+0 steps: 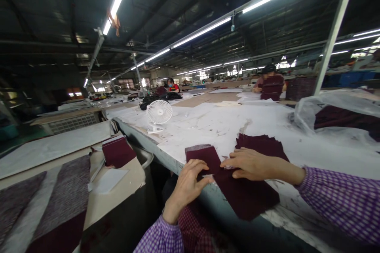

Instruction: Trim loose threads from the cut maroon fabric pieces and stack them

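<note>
Against a small maroon fabric piece (204, 156) at the table edge rests my left hand (188, 181), fingers bent on its near side and thumb stretched to the right. A greyish, speckled layer shows along that piece's far edge. My right hand (252, 164) lies over a larger maroon panel (246, 199), its index finger reaching the small piece and its thumb apart below. This panel hangs partly over the table edge. Just beyond my right hand, a fanned stack of maroon pieces (264, 144) lies partly hidden by it.
A white fan (159, 112) stands on the white-covered table (204, 122). To the right is a clear plastic bag (305, 112) with dark maroon fabric. At left, a lower surface holds another maroon stack (118, 152) and speckled cloth (65, 185). Two people work farther back.
</note>
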